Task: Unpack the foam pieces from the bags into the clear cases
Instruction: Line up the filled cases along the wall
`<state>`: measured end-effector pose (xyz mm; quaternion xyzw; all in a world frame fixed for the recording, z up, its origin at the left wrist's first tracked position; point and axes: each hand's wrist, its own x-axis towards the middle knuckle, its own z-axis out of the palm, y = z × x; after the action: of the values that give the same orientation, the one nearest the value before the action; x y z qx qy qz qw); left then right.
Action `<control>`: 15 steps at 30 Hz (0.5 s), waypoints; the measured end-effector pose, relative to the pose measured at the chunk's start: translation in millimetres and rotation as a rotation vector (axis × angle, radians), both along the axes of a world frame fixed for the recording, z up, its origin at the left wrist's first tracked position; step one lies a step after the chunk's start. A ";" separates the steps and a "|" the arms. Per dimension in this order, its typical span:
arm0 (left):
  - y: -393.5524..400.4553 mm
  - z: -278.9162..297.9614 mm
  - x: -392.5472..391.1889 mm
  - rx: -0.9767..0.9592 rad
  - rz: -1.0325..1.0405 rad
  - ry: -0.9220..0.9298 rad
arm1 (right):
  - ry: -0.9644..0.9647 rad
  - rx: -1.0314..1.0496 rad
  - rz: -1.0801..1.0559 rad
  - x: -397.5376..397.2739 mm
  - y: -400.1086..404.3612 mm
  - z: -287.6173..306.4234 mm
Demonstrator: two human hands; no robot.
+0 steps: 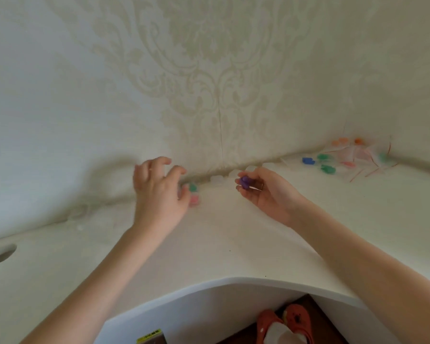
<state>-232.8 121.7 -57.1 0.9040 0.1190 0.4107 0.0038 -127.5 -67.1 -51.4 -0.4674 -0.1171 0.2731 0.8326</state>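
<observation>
Right hand [263,192] pinches small purple foam piece [244,182] between thumb and curled fingers [243,192], above cream tabletop [221,244]. Left hand [159,192] hovers, fingers spread loose, holding nothing, just beside green foam piece [193,187] and pink foam piece [194,199] near wall. Clear bags with coloured foam pieces [345,157] lie far right.

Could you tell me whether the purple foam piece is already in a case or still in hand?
In hand: the right hand pinches the purple foam piece above the table.
</observation>
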 end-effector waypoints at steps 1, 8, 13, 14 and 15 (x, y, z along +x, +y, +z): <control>-11.0 -0.4 9.7 0.020 -0.042 0.033 | -0.023 0.011 -0.018 2.7 -1.4 2.3; -86.0 -21.6 67.9 -0.014 -0.349 0.409 | -0.383 -0.226 -0.330 33.5 -22.8 4.4; -88.3 -37.7 80.6 -0.278 -0.523 0.582 | -0.363 -0.321 -0.528 44.2 -26.2 -1.9; -86.4 -38.7 80.4 -0.310 -0.539 0.550 | -0.373 -0.361 -0.561 45.0 -25.8 -3.0; -85.2 -39.3 80.7 -0.317 -0.549 0.514 | -0.387 -0.398 -0.591 45.5 -25.3 -4.1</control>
<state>-152.1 36.4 -96.4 0.9635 -0.0676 0.1318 0.2229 -82.1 -92.4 -55.5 -0.6759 -0.0769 -0.0538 0.7310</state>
